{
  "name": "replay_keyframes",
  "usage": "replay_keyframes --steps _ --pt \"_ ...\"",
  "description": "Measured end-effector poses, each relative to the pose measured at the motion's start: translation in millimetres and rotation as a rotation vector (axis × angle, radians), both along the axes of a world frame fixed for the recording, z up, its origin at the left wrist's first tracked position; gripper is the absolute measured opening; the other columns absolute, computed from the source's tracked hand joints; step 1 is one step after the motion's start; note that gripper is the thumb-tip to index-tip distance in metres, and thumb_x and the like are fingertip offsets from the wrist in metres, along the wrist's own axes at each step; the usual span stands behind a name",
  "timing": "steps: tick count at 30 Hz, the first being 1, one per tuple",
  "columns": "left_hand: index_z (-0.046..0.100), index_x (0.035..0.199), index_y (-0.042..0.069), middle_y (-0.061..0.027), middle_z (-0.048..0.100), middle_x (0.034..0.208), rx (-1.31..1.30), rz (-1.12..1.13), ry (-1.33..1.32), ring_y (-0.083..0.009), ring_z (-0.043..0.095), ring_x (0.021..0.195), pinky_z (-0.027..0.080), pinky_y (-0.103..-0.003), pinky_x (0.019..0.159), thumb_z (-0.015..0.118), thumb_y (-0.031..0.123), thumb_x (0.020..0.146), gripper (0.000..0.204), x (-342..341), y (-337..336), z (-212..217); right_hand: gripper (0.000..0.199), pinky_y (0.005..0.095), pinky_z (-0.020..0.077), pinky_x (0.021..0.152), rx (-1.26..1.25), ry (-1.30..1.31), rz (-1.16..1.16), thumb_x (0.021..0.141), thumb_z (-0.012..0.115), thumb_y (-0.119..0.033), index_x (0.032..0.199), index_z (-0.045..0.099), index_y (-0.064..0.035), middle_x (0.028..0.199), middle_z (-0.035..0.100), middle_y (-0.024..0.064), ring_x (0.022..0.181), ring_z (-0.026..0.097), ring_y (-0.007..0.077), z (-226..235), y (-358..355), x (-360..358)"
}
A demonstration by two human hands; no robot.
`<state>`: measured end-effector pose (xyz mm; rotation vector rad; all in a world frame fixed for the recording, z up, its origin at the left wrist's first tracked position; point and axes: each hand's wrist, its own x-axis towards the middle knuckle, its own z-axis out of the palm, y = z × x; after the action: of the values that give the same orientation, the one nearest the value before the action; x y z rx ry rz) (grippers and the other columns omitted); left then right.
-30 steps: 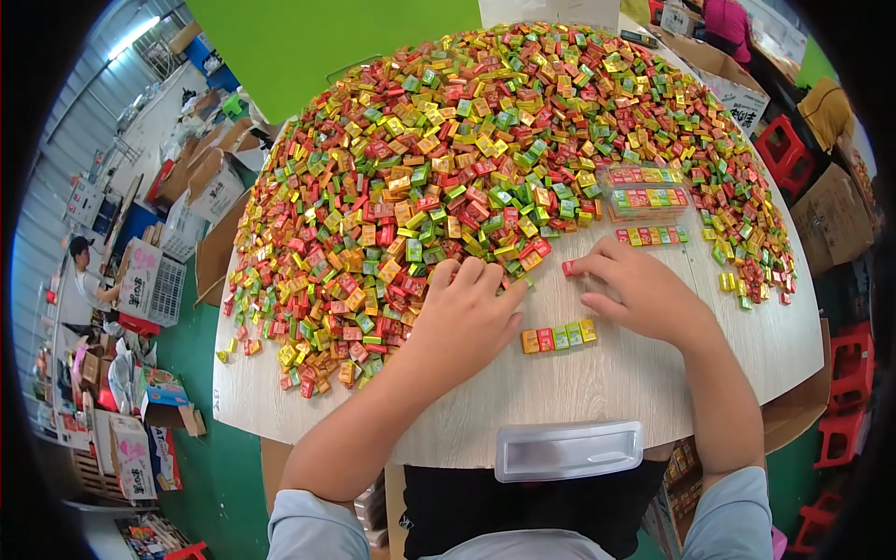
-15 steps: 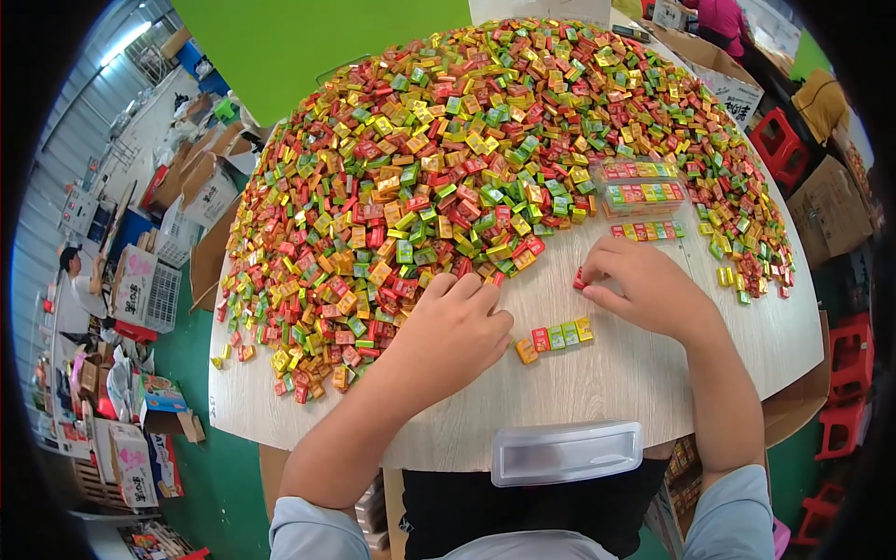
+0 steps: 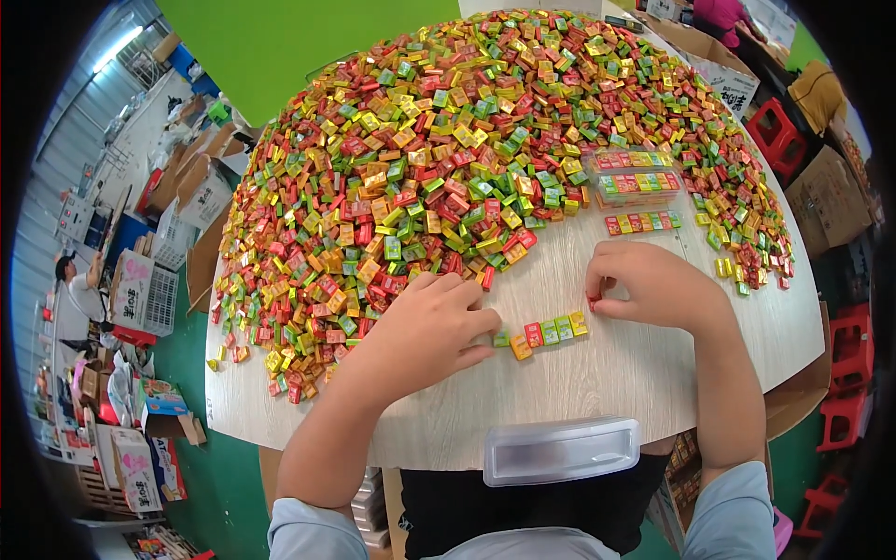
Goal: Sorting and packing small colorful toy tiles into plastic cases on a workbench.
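Candies, small wrapped blocks, short row [image 3: 543, 333] on table [image 3: 597, 392] between both hands | left hand [image 3: 431, 329] fingers loosely curled, touching row's end | right hand [image 3: 653, 285] pinched on red candy [image 3: 597, 303] | likely light, stiff, slick-wrapped; pinch by opposite sides | heap [image 3: 448, 177] behind.

Left hand drawn from the heap to the short candy row.

The left hand [image 3: 425, 331], earlier resting palm-down at the edge of the candy heap [image 3: 448, 159], now lies curled just beside the short row of candies [image 3: 546, 333], its fingers [image 3: 481, 322] at the row's left end. The right hand [image 3: 653, 285] has shifted slightly, its fingertips now near the row's right end, pinching a red candy [image 3: 597, 304].
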<state>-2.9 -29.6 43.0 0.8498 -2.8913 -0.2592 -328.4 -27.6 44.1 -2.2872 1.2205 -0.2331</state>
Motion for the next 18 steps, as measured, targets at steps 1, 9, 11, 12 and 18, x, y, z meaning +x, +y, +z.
replay_keyframes --steps 1,9,11,12,18 --pt "0.072 0.095 0.013 -0.0047 0.063 0.098 -0.018 -0.014 0.039 -0.0248 0.064 0.103 0.049 -0.041 0.092 0.08 0.027 0.088 0.018 -1 0 -2 0.013 0.0405 0.0566 0.083 0.001 0.0 -0.001 0.087 0.078 -0.011 0.094 0.07 -0.0045 0.095 0.068 0.0096 0.092 0.069 0.0277 0 0 0" --pt "0.072 0.096 0.011 -0.0053 0.062 0.098 0.034 -0.099 0.053 -0.0251 0.063 0.101 0.05 -0.042 0.091 0.081 0.029 0.088 0.022 -1 0 1 0.02 0.038 0.0567 0.085 0.159 -0.049 0.036 0.086 0.08 -0.014 0.098 0.067 -0.0033 0.097 0.067 0.0099 0.091 0.068 0.0247 3 2 -1" --pt "0.071 0.087 0.014 -0.0027 0.06 0.09 0.066 -0.1 0.08 -0.0243 0.062 0.097 0.05 -0.04 0.088 0.084 0.027 0.086 0.019 -1 2 1 0.02 0.0373 0.057 0.084 0.183 -0.06 0.04 0.087 0.08 -0.013 0.099 0.067 -0.0031 0.098 0.067 0.0099 0.09 0.068 0.024 2 2 0" --pt "0.071 0.087 0.014 -0.0027 0.06 0.09 0.067 -0.098 0.079 -0.0243 0.062 0.097 0.05 -0.04 0.088 0.084 0.027 0.086 0.019 -2 3 0 0.021 0.0367 0.0572 0.083 0.204 -0.072 0.047 0.087 0.08 -0.013 0.1 0.067 -0.003 0.098 0.067 0.0098 0.089 0.068 0.0233 1 2 1" --pt "0.068 0.086 0.01 -0.0058 0.062 0.09 0.045 -0.137 0.078 -0.0275 0.063 0.094 0.051 -0.042 0.085 0.083 0.028 0.086 0.024 -11 14 -9 0.026 0.0354 0.0579 0.079 0.248 -0.12 0.047 0.087 0.08 -0.01 0.108 0.067 -0.0018 0.098 0.066 0.0099 0.086 0.069 0.0201 -3 6 5"
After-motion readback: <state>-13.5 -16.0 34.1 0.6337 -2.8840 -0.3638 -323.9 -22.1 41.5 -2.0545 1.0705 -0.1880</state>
